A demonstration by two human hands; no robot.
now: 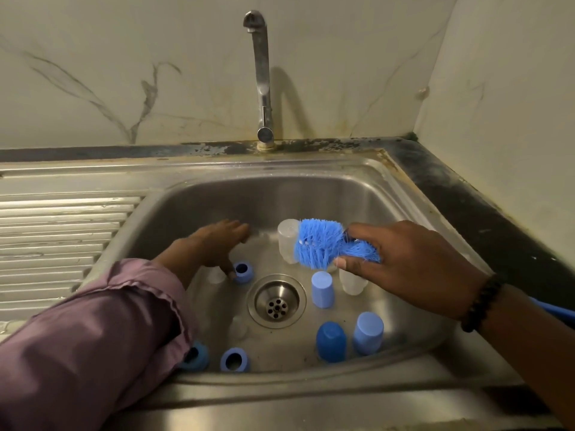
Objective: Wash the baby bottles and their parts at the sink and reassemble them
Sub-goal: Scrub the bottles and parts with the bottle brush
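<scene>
Right hand [413, 262] grips blue bottle brush [323, 244] over sink [311, 194], bristles in front of a clear bottle [287, 237]. Left hand [214, 247] down in basin, fingers spread and relaxed, thumb touching blue collar ring [242, 271]; possibly a clear teat [216, 275] beside it, too blurred. Blue caps [323, 289] near drain [276, 301].

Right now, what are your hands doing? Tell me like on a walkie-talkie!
Right hand holds brush. Left hand reaching down, fingers at blue ring. Caps, rings, clear bottles loose in sink. Tap off, nothing in the way.
</scene>
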